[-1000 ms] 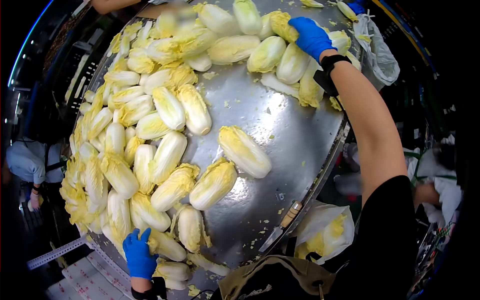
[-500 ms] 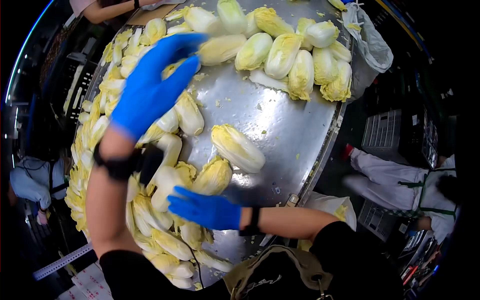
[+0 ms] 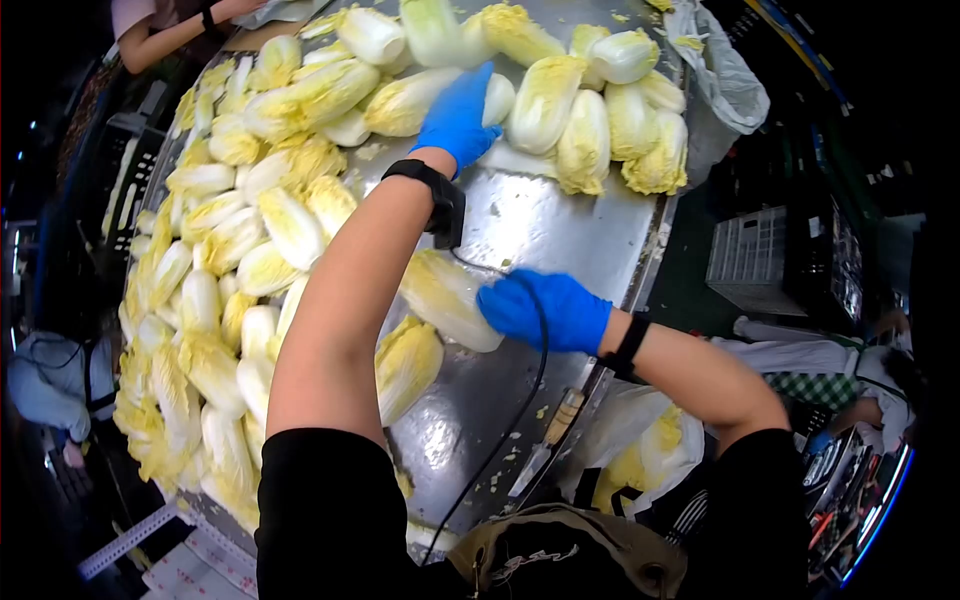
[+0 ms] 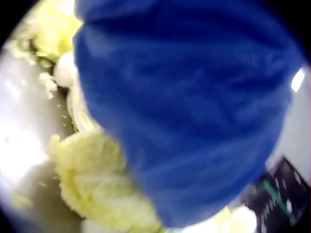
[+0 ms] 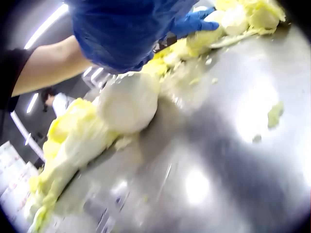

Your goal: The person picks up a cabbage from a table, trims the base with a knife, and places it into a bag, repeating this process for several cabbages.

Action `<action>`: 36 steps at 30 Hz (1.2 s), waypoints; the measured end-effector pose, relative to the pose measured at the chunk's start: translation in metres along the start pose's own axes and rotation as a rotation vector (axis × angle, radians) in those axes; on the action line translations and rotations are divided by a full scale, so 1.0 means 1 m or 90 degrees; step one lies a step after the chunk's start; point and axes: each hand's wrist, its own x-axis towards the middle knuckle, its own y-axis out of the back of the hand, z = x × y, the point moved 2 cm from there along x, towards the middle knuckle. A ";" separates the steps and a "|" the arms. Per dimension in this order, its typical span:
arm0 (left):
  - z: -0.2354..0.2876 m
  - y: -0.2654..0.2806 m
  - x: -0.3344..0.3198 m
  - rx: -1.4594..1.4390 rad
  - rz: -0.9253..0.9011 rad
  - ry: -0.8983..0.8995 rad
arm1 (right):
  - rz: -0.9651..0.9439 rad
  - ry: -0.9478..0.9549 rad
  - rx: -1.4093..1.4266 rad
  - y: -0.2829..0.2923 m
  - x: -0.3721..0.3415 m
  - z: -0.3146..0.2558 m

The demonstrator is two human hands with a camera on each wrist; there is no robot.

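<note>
My left hand (image 3: pixel 458 115), in a blue glove, reaches to the far cabbages; its thumb and forefinger spread beside a napa cabbage (image 3: pixel 499 98) that it partly covers. In the right wrist view its fingers (image 5: pixel 206 25) look straight and apart. Nearer, my gloved right hand (image 3: pixel 550 312) is at the white base end of another napa cabbage (image 3: pixel 440 290), lying on the metal table (image 3: pixel 440 450). Its fingertips are hidden, so I cannot tell whether they grip. One more yellow cabbage (image 3: pixel 408 370) lies just below.
Several cabbages are heaped along the left side (image 3: pixel 205 330), others at the far right (image 3: pixel 600 125). A knife (image 3: pixel 550 440) lies by the near right edge, beside a plastic bag of leaves (image 3: pixel 650 450). Another person's arm (image 3: pixel 170 38) shows at the far left.
My right hand has come back from the far cabbages, over the near pile, to the central cabbage. The left hand has left the near pile and reached forward to the far row.
</note>
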 end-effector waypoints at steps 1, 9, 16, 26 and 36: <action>0.001 0.006 -0.011 0.042 -0.034 0.001 | -0.066 0.058 0.030 -0.005 -0.005 -0.009; -0.002 0.072 -0.101 -0.003 -0.196 0.134 | 0.185 -0.401 -0.191 0.017 -0.002 0.138; 0.080 0.221 -0.247 -0.546 -0.071 0.351 | 0.200 -0.587 -0.230 -0.029 0.030 0.208; 0.083 0.373 -0.564 0.035 0.368 0.629 | 0.189 -0.392 0.935 0.000 0.058 -0.077; 0.083 0.323 -0.413 0.191 0.322 0.410 | 0.270 -0.094 0.698 -0.051 0.182 -0.105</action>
